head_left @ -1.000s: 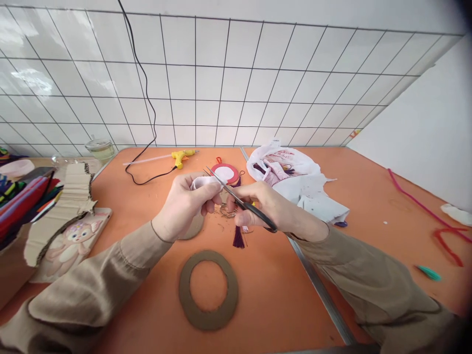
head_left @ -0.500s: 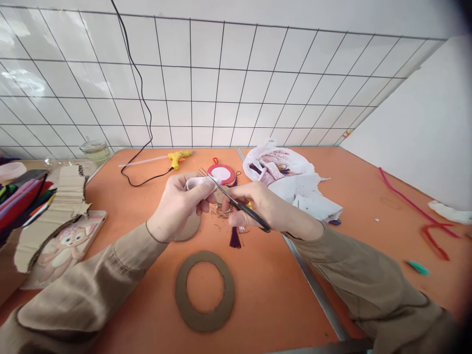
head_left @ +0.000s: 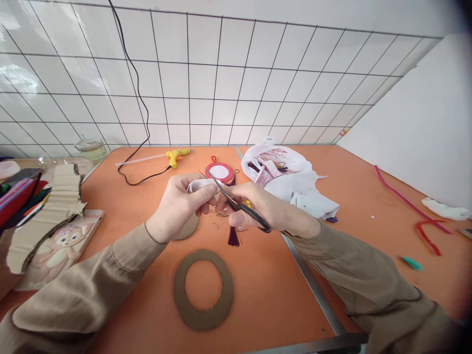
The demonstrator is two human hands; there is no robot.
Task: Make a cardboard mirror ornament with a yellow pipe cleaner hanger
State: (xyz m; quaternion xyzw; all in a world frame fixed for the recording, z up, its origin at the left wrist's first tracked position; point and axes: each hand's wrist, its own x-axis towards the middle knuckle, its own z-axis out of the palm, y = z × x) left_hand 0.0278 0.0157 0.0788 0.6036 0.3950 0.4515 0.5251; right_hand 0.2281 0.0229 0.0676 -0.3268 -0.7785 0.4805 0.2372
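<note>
My left hand point(head_left: 184, 199) pinches a small white piece of cloth point(head_left: 201, 185), folded over at its edge. Black-handled scissors point(head_left: 254, 215) are gripped in my right hand point(head_left: 260, 206), and their parted blades meet the cloth's right end. Below the hands, a flat cardboard ring point(head_left: 180, 305) lies on the orange table. Partly hidden behind my left hand is a cardboard disc point(head_left: 187, 230). Just beyond the scissors sit a red-rimmed round piece point(head_left: 231, 173) with a white centre and a dark purple tassel point(head_left: 233, 237).
A yellow glue gun point(head_left: 176, 158) with a black cord lies at the back left. White cloth and a plastic bag point(head_left: 295, 169) are heaped at the back right. Torn cardboard point(head_left: 55, 216) is at left; pipe cleaners point(head_left: 401, 196) at right.
The scissor blades are spread wider than before. Both hands stay in nearly the same place, and the whole view has shifted slightly.
</note>
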